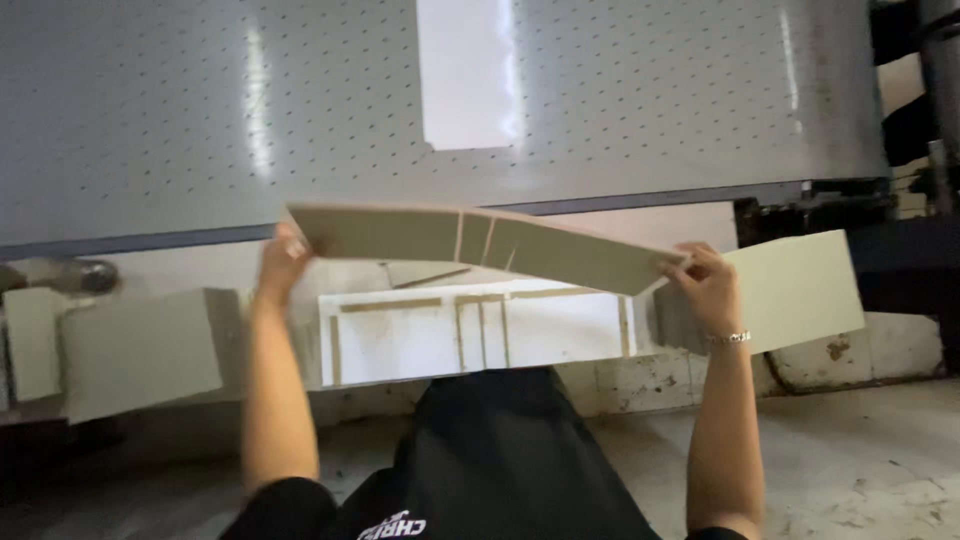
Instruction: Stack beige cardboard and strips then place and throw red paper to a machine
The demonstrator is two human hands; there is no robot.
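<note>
Head view shows both hands lifting a long grey-beige scored cardboard sheet (480, 245) above a white worktable (650, 225). Left hand (281, 262) grips the sheet's left end, fingers closed around its edge; right hand (708, 285), with a bracelet at the wrist, pinches the right end. Beneath lie stacks of matching cardboard blanks (470, 335), with a perforated grey metal panel (200, 110) beyond them.

Cardboard sheet (480, 245) sat above the die-cut stack (470, 335), perforated panel (200, 110) behind; other stacks lay left (140, 350) and right (790, 285).
</note>
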